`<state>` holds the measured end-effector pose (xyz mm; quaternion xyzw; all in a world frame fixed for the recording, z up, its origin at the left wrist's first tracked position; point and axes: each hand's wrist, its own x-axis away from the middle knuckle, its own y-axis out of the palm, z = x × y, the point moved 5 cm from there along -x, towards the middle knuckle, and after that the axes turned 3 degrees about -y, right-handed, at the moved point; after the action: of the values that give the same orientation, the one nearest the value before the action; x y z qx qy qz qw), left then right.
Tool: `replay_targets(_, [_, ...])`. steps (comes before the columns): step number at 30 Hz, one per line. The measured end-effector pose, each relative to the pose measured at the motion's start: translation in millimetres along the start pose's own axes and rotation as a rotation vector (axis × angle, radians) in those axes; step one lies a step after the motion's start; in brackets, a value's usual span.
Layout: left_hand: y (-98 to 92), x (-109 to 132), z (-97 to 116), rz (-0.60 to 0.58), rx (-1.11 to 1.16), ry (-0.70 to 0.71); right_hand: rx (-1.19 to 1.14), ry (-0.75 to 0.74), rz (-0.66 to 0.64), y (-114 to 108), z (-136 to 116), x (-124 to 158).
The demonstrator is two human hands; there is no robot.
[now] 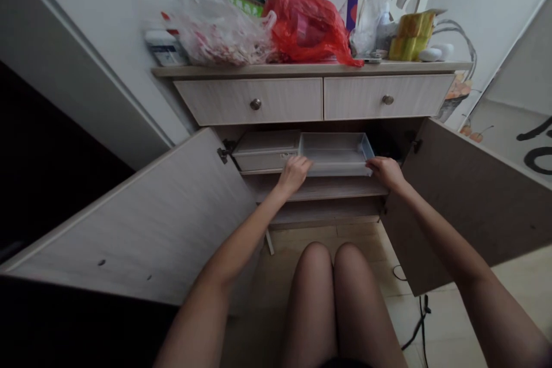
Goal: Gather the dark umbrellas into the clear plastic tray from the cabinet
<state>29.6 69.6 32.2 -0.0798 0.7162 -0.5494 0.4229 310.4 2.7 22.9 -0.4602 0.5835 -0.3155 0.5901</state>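
A shallow clear plastic box (334,149) with no lid sits at the front of the upper shelf inside the cabinet, its near edge level with the shelf front. My left hand (295,175) is closed on its near left corner. At the near right corner, my right hand (385,171) pinches the rim. Nothing shows inside the box. Left of it, on the same shelf, stands a whitish lidded box (267,149) with a small label on its front. A dark object (383,141) lies to the right, too dim to make out.
The left door (142,213) and right door (466,201) stand swung out on both sides. Two closed drawers with knobs (256,104) lie above. Bags, including a red plastic bag (308,23), crowd the top. A black cable (421,322) lies on the floor.
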Motion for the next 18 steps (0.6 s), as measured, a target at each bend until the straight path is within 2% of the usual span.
replay_targets(3, [-27.9,60,29,0.071,0.044,0.079,-0.054,-0.057,0.009,-12,-21,56])
replay_targets(6, [-49.2,123,59,0.100,0.090,0.104,-0.126,-0.118,-0.015,-14,-46,115])
replay_targets(10, [-56.5,189,89,0.089,0.140,0.104,-0.149,-0.138,-0.070,-2,-74,178])
replay_targets(14, [-44.8,226,101,0.120,0.195,0.070,-0.149,-0.117,-0.197,15,-91,207])
replay_targets(18, [-29.4,241,98,0.135,0.376,-0.006,-0.151,-0.098,-0.279,21,-100,210])
